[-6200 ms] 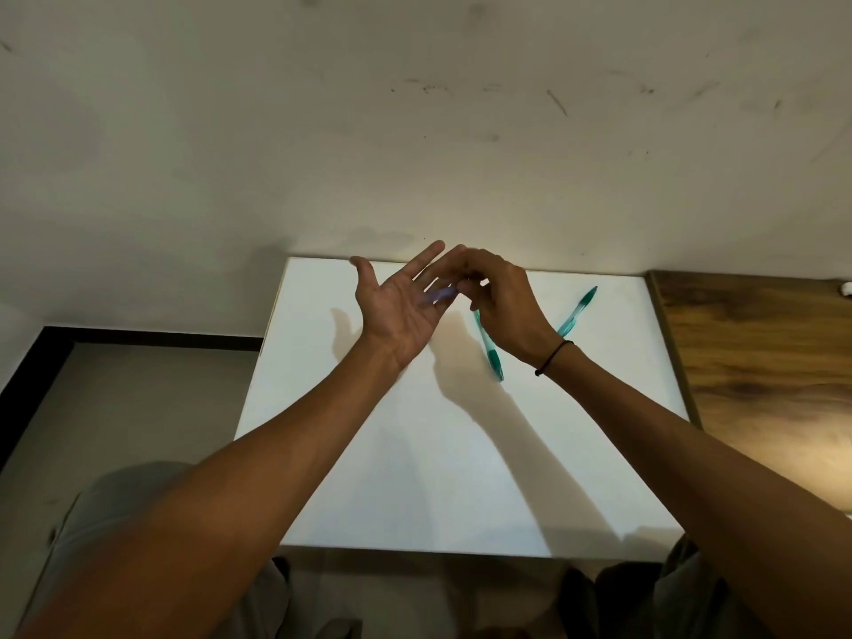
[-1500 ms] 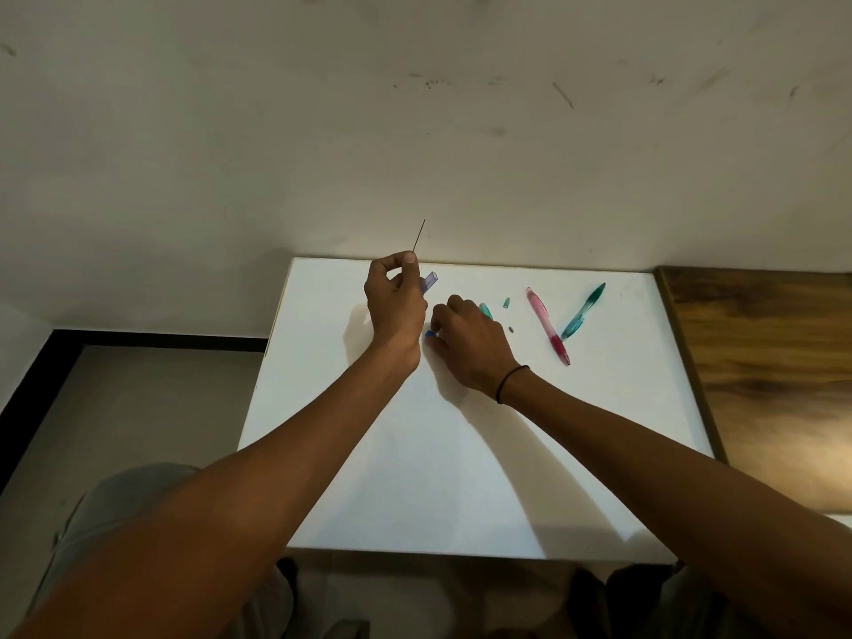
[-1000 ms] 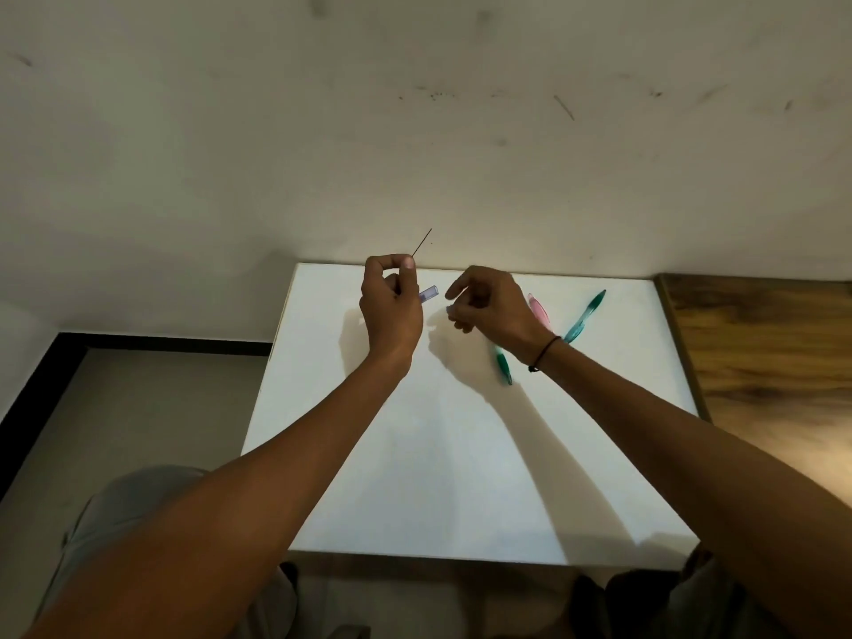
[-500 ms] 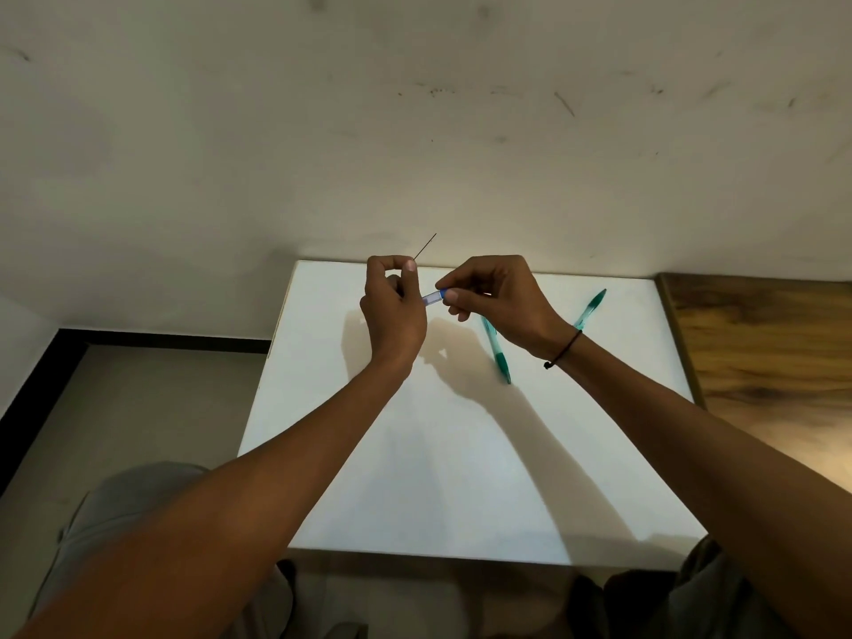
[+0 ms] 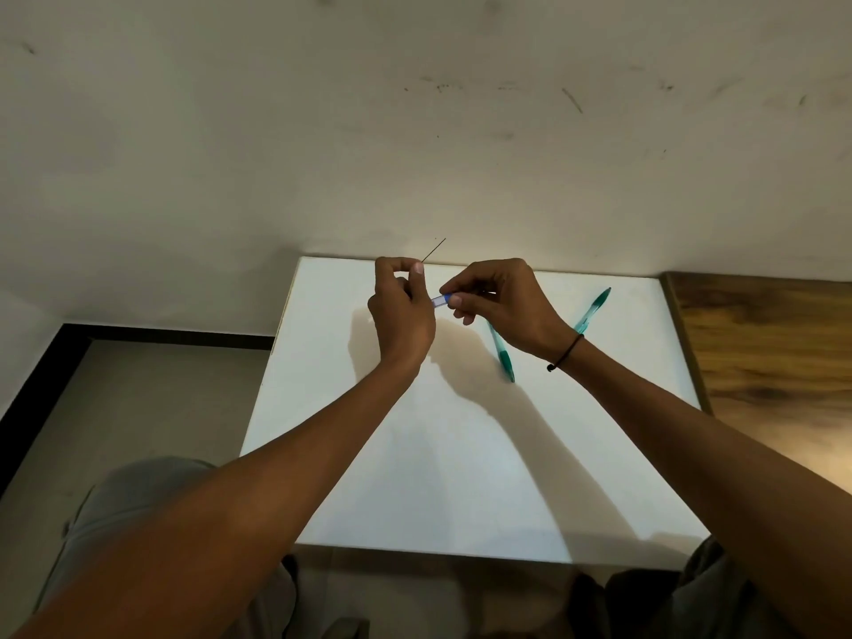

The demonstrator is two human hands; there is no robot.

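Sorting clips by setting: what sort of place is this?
Likely a plain home or office desk spot: a white table against a scuffed bare wall, a wooden top beside it, two green pens lying loose, a blue pen in hand.

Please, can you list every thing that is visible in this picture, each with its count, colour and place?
thin rod: one, dark, sticks up from the left hand
small pen piece: one, blue and clear, between the two hands
teal pens: two, teal, lying on the table; one partly under the right hand, the other further right
table: one, white, in front of the person
wooden surface: one, brown, right of the table
wall: one, off-white, scuffed, behind the table
floor: grey, at the left
wristband: one, black, on the right wrist
trousers: grey, bottom edge
left hand: fingers pinch the rod and hold the piece
right hand: fingers pinch the piece's other end
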